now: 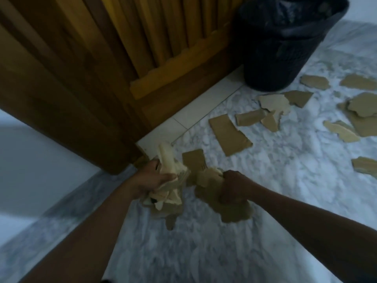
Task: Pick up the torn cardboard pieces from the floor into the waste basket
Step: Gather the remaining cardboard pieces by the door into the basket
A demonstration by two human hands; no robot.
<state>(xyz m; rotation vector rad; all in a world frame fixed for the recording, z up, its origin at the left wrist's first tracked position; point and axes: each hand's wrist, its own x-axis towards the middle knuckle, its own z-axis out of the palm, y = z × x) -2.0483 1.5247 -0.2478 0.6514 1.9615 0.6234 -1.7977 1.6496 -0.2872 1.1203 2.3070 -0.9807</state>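
**Cardboard in both hands, more on the floor**

Cardboard fills both hands. The left hand is curled round a pale bundle of torn pieces. Its thumb lies across the front, and one long strip sticks up above the fingers. The right hand is closed tight on a bigger brown sheet. The sheet hangs down below the knuckles, and a pale crumpled bit pokes out at the top. The two loads sit close side by side.

Just behind the hands, a small brown piece lies flat. Farther back is a long brown piece, and past it many scattered scraps with rough, ripped edges. Some are tan and some are lighter. A few lie near the foot of the waste basket.

The basket is black with a dark bag inside, and it stands upright at the top right, beside the wooden door. The door's bottom corner is close to the left hand. A wide stretch of grey and white marble floor runs from the hands to the basket.
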